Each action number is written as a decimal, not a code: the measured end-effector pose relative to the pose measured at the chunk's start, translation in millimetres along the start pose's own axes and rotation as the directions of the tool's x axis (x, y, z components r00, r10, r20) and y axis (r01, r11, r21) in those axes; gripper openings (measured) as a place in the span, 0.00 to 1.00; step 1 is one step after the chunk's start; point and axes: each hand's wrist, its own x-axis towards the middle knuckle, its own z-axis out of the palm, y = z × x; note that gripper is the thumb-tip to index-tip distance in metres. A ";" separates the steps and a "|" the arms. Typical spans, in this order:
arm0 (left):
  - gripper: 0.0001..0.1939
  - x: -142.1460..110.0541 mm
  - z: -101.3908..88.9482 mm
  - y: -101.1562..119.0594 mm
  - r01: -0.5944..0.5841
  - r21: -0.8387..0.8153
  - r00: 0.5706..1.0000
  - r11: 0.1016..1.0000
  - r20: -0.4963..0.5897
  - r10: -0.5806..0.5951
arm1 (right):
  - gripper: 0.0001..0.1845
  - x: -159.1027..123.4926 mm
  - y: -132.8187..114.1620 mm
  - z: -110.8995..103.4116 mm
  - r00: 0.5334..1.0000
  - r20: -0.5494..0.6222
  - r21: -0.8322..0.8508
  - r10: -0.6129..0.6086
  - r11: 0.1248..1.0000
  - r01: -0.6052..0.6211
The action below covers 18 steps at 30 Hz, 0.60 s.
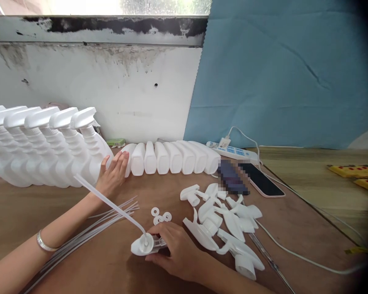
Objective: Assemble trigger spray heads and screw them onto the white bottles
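My right hand [179, 249] grips a white trigger spray head [141, 246], turned so its round underside faces up. A translucent dip tube [110, 203] stands in that underside and slants up to the left. My left hand [113, 173] reaches to the near end of a row of white bottles [163, 158], its fingers stretched out against the first bottle; its thumb is hidden. Left of that hand, several bottles with spray heads [90, 143] stand in a tight row. Several small white washers [155, 212] lie beyond the right hand.
Loose spray heads [207, 226] are piled to the right, and thin tubes [88, 232] lie under my left forearm. Further back are a phone [262, 179], a dark, partly blurred-out object [233, 177] and a power strip [236, 152] with a white cable. A wall closes off the back.
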 end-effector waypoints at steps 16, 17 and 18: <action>0.33 -109.7 -68.5 -2.8 -0.164 0.002 0.973 0.987 -0.162 0.162 | 0.20 1.0 -3.4 0.3 0.991 -0.007 0.042 0.132 0.990 -0.132; 0.32 -117.8 -73.6 -7.2 -0.178 -0.036 0.972 0.983 -0.164 0.169 | 0.20 1.2 -3.5 0.4 0.991 -0.009 0.050 0.135 0.990 -0.134; 0.31 -126.4 -78.3 -11.5 -0.180 -0.099 0.973 0.979 -0.162 0.163 | 0.21 1.6 -3.7 0.3 0.990 -0.012 0.062 0.138 0.989 -0.137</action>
